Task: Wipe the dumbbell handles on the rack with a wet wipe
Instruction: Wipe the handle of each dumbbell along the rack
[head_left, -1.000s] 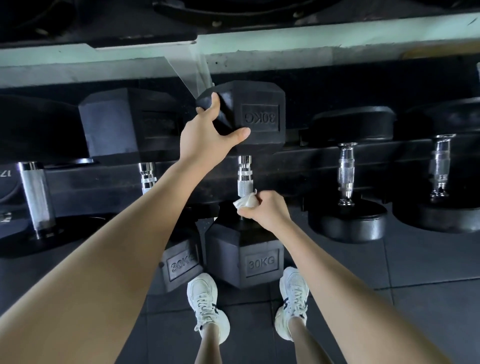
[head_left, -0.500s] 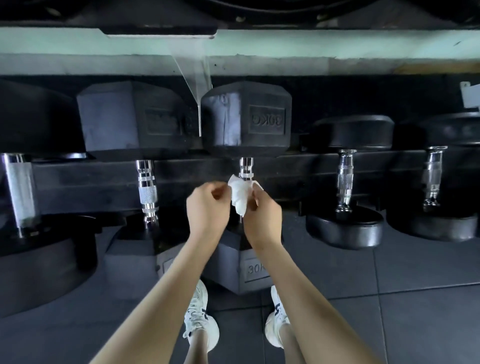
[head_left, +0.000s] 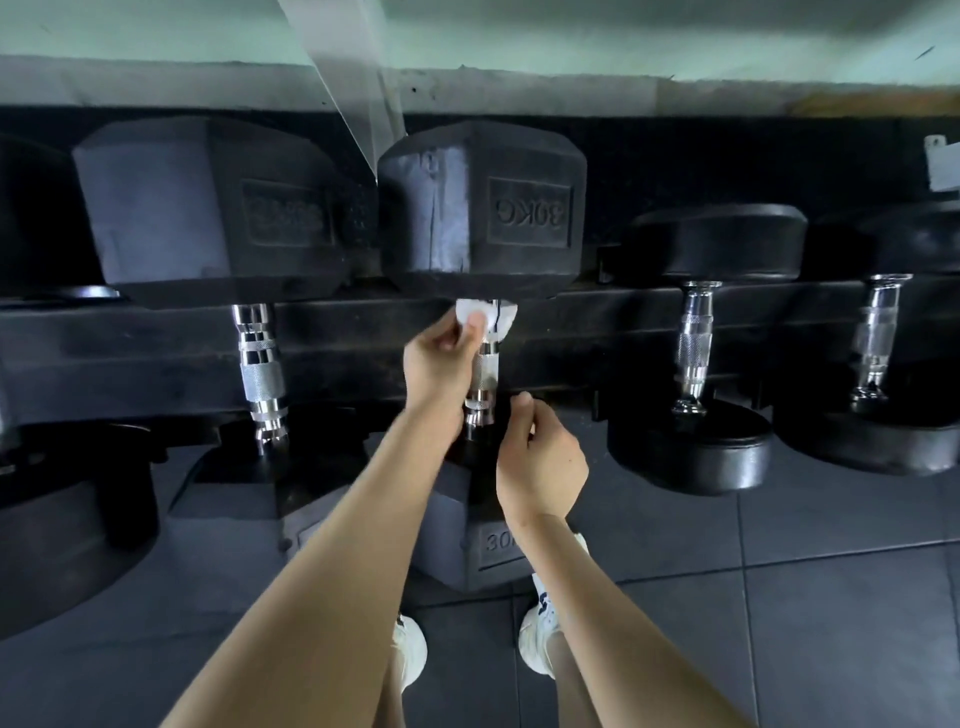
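Head view, looking down. Floor (head_left: 779, 597): dark grey tiles w/ visible seams. Wall (head_left: 623, 36): pale green up top, grey band below, w/ a clear strip (head_left: 353, 78) slanting down it. Rack (head_left: 130, 353): long black beam running left to right across the frame and carrying a row of dumbbells, their chrome handles pointing toward the viewer. Centre: hex dumbbell (head_left: 483, 208), far head marked "30KG" (reads upside down), near head low in the frame and partly hidden behind the forearms. Second hex dumbbell (head_left: 208, 208) just left of it; two round-headed dumbbells (head_left: 696, 338) (head_left: 878, 332) to the right, set apart from each other. Left hand (head_left: 439, 364): arm reaching fwd, thumb and fingers pinching the white wipe (head_left: 498, 314), which is bunched around the top of the centre handle (head_left: 483, 374), directly under the far head. Right hand (head_left: 543, 462): lower, just beside the handle's near end, fingers loosely curled, holding nothing; contact w/ the chrome cannot be told. White shoes (head_left: 537, 639) on the tiles beneath the arms, partly covered by them.
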